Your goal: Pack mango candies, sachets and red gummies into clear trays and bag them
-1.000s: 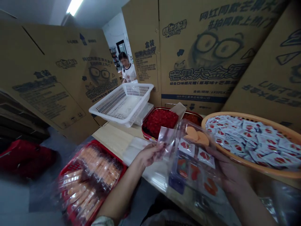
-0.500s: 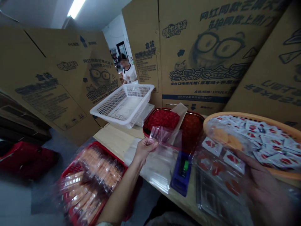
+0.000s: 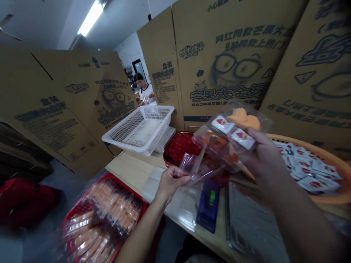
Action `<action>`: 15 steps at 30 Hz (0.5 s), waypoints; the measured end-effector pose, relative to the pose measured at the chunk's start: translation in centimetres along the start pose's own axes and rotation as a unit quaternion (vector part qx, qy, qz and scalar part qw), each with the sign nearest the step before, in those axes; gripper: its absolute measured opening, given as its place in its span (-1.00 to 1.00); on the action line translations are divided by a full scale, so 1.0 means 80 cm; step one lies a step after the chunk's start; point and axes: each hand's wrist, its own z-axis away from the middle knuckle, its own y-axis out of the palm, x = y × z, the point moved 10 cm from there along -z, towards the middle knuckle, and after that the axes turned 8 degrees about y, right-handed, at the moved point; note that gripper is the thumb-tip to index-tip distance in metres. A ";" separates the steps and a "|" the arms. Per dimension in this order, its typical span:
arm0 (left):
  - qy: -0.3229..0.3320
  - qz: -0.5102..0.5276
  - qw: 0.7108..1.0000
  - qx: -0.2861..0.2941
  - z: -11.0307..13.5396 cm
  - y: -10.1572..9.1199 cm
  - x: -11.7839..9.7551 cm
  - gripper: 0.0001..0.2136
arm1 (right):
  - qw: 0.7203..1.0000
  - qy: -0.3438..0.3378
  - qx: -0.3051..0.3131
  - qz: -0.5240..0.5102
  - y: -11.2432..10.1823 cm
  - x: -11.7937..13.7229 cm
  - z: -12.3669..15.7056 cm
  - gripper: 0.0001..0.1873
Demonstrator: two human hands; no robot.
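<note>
My left hand (image 3: 171, 179) is closed in a pinch on the mouth of a clear plastic bag (image 3: 199, 169), held above the table's front edge. My right hand (image 3: 264, 157) grips a clear plastic tray of sweets (image 3: 231, 137), with orange pieces, red gummies and small white sachets inside. The tray is raised and tilted, its lower end close to the bag's opening. A blue tape dispenser (image 3: 208, 204) lies on the table below both hands.
A white mesh basket (image 3: 139, 128) stands at the back left, a red tub of red sweets (image 3: 179, 148) behind the bag, an orange basket of white sachets (image 3: 323, 170) at right. A red crate of packed bags (image 3: 101, 215) sits low at left. Tall cardboard boxes (image 3: 227, 62) wall the table; a person (image 3: 145, 91) works beyond.
My right hand has lifted the filled tray from low at the right up and left toward the bag. My left hand stayed put, still pinching the bag. The view tilted slightly upward.
</note>
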 end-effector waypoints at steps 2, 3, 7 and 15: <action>-0.011 -0.001 1.000 0.007 0.000 0.005 0.000 -0.59 | 0.999 -0.002 0.040 -0.004 0.024 -0.008 -0.008 -0.75; -0.016 0.000 1.000 0.012 0.000 0.007 -0.001 -0.58 | 0.998 0.006 0.058 0.004 0.031 -0.015 -0.012 -0.76; -0.033 0.004 0.999 0.026 0.000 0.011 -0.004 -0.57 | 0.994 0.001 0.097 0.043 0.028 -0.035 -0.031 -0.79; -0.068 -0.007 0.997 0.019 0.003 0.004 -0.004 -0.56 | 0.990 -0.067 0.109 0.052 -0.008 -0.026 -0.072 -0.85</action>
